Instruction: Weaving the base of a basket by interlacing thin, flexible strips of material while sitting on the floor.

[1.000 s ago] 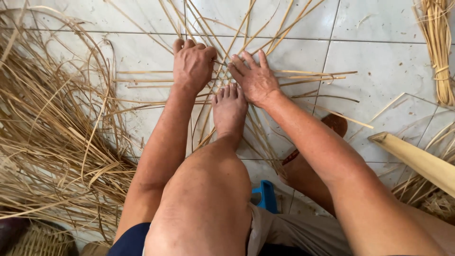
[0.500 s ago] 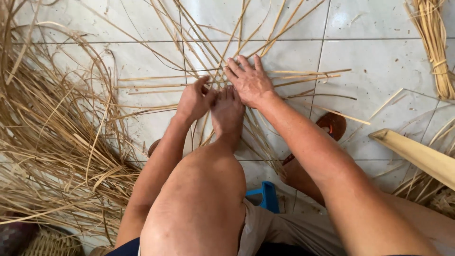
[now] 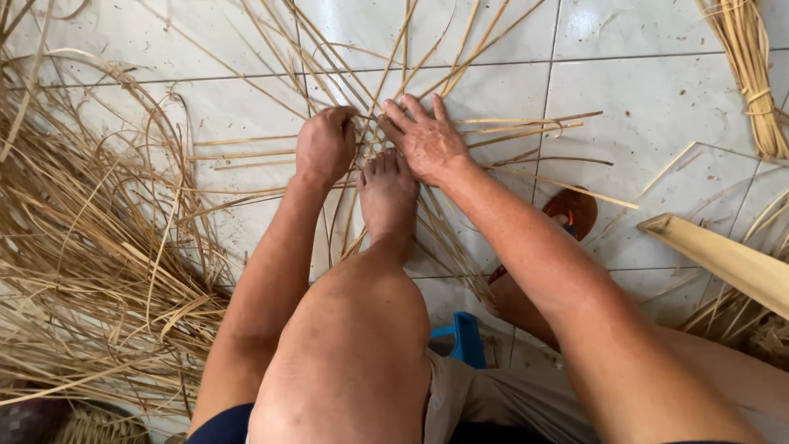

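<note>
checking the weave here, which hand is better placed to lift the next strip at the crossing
Probably the left. The left hand is curled, fingertips already pinching among the crossed strips, while the right hand lies flat, pressing them to the tile floor beside the foot.

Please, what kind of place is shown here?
Probably a home or small workshop floor used for weaving by hand: pale floor tiles, a loose heap of strips at one side, and a tied bundle nearby.

Bare arms, beige shorts (image 3: 485,395) (navy hem).
</note>
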